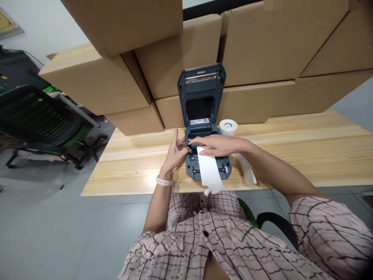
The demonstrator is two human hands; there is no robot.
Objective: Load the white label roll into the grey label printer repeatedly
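A dark grey label printer (190,163) stands on the table with its lid (199,93) raised and leaning back. From its front a white paper strip (210,171) hangs down over the table's edge, its lower end torn and curled. My left hand (175,151) is at the printer's left side, thumb on the rim, the other fingers spread. Across the inside of the printer reaches my right hand (220,144), fingers stretched out leftward and thumb by the strip's upper end. It hides part of the inside, so any roll there cannot be made out.
A white paper roll (228,126) stands right of the printer. Another loose strip (247,171) lies beneath my right forearm. Cardboard boxes (262,46) are stacked behind the wooden table (125,167). A black office chair (37,116) is off to the left.
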